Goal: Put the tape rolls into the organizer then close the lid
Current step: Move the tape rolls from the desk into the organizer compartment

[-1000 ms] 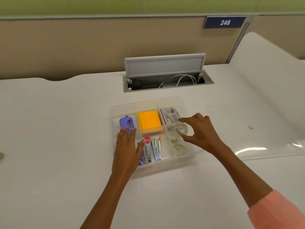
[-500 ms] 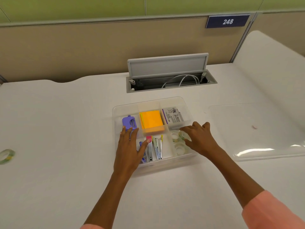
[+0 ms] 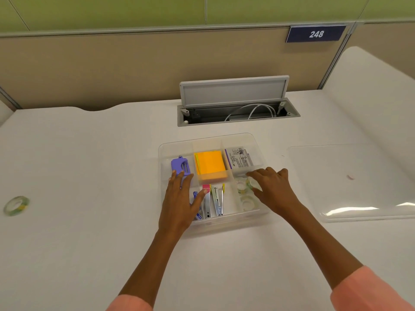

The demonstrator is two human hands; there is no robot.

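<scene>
A clear plastic organizer [image 3: 211, 140] with several compartments sits on the white desk. Its near right compartment holds clear tape rolls [image 3: 247, 202]. My right hand [image 3: 272, 189] reaches into that compartment, its fingers around a tape roll with green print [image 3: 248, 183]. My left hand [image 3: 180, 198] lies flat on the organizer's near left part, fingers spread. Another tape roll with green print [image 3: 16, 205] lies on the desk far to the left. The clear lid [image 3: 350, 180] lies flat on the desk to the right of the organizer.
The organizer also holds a purple tool [image 3: 180, 166], orange sticky notes [image 3: 210, 164], a small labelled box [image 3: 238, 158] and staplers [image 3: 215, 202]. Behind it an open cable hatch [image 3: 235, 108] is set in the desk. A partition wall stands at the back.
My right hand has lowered the green-printed tape roll into the near right compartment. The view has shifted, bringing the tape roll at the far left into sight. My left hand has stayed put.
</scene>
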